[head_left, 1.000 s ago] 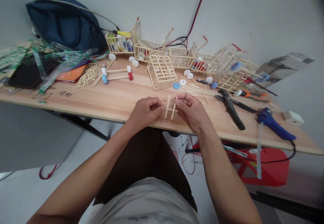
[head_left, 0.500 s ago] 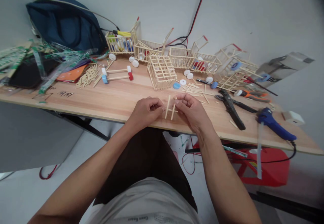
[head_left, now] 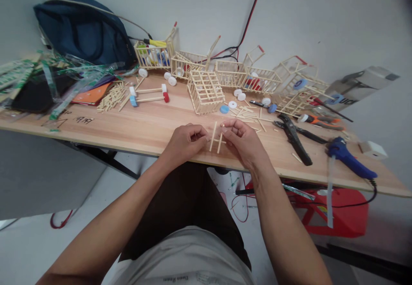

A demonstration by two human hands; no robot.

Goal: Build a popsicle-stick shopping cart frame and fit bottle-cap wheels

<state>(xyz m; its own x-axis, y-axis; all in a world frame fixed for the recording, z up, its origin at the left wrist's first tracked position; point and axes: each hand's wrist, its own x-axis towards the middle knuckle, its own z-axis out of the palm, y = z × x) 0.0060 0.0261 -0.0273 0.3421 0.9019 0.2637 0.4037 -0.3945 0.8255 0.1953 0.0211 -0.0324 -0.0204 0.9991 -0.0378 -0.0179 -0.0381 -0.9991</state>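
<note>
At picture centre, the left hand [head_left: 189, 141] and right hand [head_left: 240, 138] are pinching an H-shaped wooden-stick assembly [head_left: 220, 141]; a blue hot-glue gun [head_left: 350, 159] is lying far right.

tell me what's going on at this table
Someone is handling a small H-shaped frame made of sticks. The right hand has one of its uprights between the fingers; the left hand is close by the other side, its grip hard to make out. Stick carts are along the back of the table, and a glue gun lies off to the right.
</note>
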